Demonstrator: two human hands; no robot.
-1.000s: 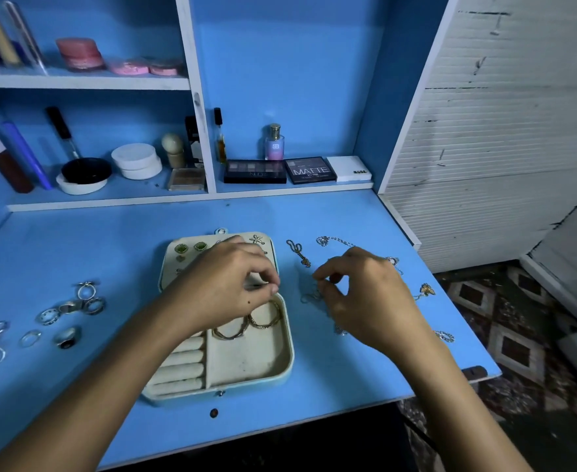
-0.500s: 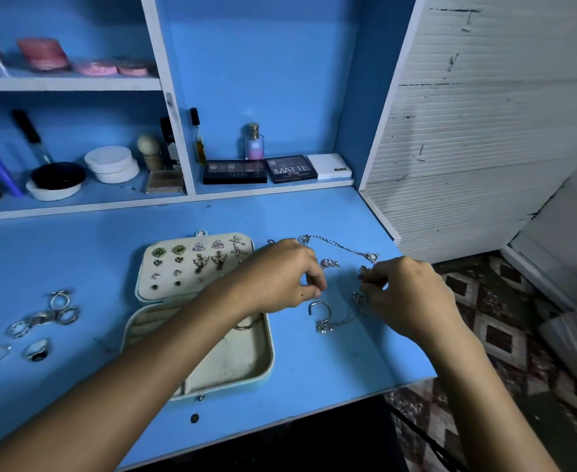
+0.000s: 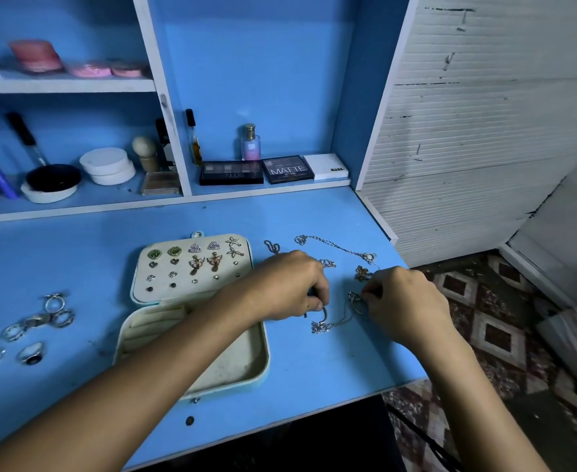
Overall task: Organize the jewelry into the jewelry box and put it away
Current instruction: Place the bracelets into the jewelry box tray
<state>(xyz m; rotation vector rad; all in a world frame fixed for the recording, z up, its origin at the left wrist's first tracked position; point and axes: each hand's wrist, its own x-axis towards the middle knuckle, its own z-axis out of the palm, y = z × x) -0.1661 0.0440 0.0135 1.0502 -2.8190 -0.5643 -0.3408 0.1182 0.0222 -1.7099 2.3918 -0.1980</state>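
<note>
Open box [image 3: 191,335]: earrings [image 3: 196,262] on its lid. Right of it, both hands [image 3: 290,287] [image 3: 403,301] pinch one chain [image 3: 334,321].

Bare desktop [image 3: 75,253] lies between the open jewelry box [image 3: 191,315] and the rings [image 3: 38,321]; necklaces [image 3: 334,247] clutter its right.

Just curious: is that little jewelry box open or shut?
Open. The jewelry box lies flat on the desk with its lid folded back, earrings pinned inside.

Dim, bluish light; wide-angle edge distortion
</note>
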